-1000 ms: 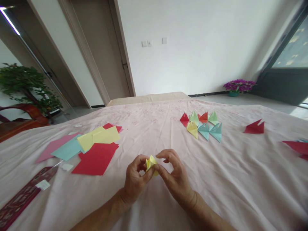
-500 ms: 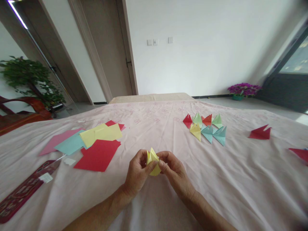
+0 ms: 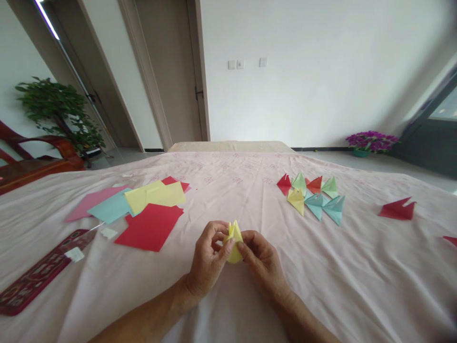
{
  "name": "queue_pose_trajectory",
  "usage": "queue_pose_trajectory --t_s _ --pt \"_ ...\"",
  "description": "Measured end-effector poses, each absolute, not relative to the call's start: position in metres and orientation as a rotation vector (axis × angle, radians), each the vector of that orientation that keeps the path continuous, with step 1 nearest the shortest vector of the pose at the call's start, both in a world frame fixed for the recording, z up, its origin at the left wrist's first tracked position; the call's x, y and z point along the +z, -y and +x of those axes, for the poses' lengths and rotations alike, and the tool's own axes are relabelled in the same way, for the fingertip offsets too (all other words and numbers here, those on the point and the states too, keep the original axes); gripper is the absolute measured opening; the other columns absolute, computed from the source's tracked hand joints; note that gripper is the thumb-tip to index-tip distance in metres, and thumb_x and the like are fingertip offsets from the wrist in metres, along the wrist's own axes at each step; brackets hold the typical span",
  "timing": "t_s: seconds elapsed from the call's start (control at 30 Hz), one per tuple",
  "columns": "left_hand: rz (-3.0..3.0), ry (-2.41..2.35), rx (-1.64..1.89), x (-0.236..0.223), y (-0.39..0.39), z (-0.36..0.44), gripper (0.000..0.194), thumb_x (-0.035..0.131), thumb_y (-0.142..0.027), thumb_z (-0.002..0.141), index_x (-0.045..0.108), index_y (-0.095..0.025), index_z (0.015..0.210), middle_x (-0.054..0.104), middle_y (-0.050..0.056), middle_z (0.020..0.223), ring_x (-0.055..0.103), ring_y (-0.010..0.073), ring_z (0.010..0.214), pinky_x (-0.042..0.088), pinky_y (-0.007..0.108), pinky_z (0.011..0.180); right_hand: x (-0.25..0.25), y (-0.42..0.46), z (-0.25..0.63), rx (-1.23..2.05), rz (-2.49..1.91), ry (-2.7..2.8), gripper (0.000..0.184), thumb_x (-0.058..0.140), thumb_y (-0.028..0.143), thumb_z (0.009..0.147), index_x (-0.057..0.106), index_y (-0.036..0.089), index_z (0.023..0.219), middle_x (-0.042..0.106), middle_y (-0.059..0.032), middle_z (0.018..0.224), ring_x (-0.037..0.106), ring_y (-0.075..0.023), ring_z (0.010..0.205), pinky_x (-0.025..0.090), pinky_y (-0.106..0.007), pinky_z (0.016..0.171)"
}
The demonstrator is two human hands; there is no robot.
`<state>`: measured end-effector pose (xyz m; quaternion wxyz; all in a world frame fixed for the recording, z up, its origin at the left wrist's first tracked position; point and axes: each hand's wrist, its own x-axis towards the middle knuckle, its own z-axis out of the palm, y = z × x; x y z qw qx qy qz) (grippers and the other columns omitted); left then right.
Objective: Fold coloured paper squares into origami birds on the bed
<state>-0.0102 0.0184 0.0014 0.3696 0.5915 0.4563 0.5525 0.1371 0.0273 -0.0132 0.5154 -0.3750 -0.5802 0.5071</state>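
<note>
A small yellow folded paper [image 3: 234,251] with pointed tips at its top is held up between both hands, near the front middle of the cloth. My left hand [image 3: 210,255] is closed on its left side, thumb on the front face. From the right, my right hand [image 3: 263,259] pinches it too, its thumb close beside the left one. Fingers behind the paper are partly hidden. To the right stand several folded paper pieces in two rows, among them a yellow one [image 3: 296,201], a blue one [image 3: 334,208] and a red one [image 3: 284,184].
On the left lie loose sheets, red [image 3: 150,227], yellow [image 3: 155,196], blue [image 3: 110,205] and pink [image 3: 91,202]. A dark red patterned strip [image 3: 39,274] lies nearer me. Another red folded piece [image 3: 397,208] sits far right. Pink cloth [image 3: 228,305] covers the table.
The view has turned slightly left, so everything appears shifted right. Both hands still hold the yellow folded paper; its tips look narrower and the fingers have shifted a little.
</note>
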Motion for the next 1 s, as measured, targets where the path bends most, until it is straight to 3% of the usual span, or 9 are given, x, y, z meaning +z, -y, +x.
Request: queue_pose_trajectory --t_s 0.5,0.77,1.0 --pt "1.854 -1.306 1.432 0.0017 -0.0176 -0.0124 0.01 0.054 -0.023 0.09 0.056 -0.022 0.1 0.062 0.002 0.101 0.061 0.0127 0.084 0.05 0.021 0.067 -0.0118 -0.0264 0.1364 0.771 -0.99 1.71 0.013 0.053 0.027 0.09 0.057 0.019 0.08 0.049 0.0015 0.07 0.045 -0.0127 0.064 0.037 -0.024 0.06" --pt "1.989 -1.181 1.465 0.0022 -0.0191 -0.0149 0.01 0.051 -0.017 0.09 0.056 -0.021 0.098 0.06 0.005 0.103 0.058 0.0155 0.097 0.05 0.024 0.076 -0.0122 -0.0275 0.1364 0.707 -0.973 1.756 0.015 0.052 0.021 0.09 0.054 0.02 0.075 0.048 0.0018 0.07 0.045 -0.0118 0.062 0.036 -0.023 0.058" --pt "2.036 -1.172 1.486 0.0023 -0.0199 -0.0158 0.002 0.054 -0.019 0.09 0.055 -0.02 0.092 0.06 0.005 0.097 0.057 0.0157 0.09 0.048 0.026 0.075 -0.0095 -0.0256 0.1355 0.75 -0.955 1.769 0.02 0.052 0.021 0.09 0.052 0.02 0.07 0.047 0.0018 0.069 0.045 -0.0119 0.062 0.035 -0.023 0.058"
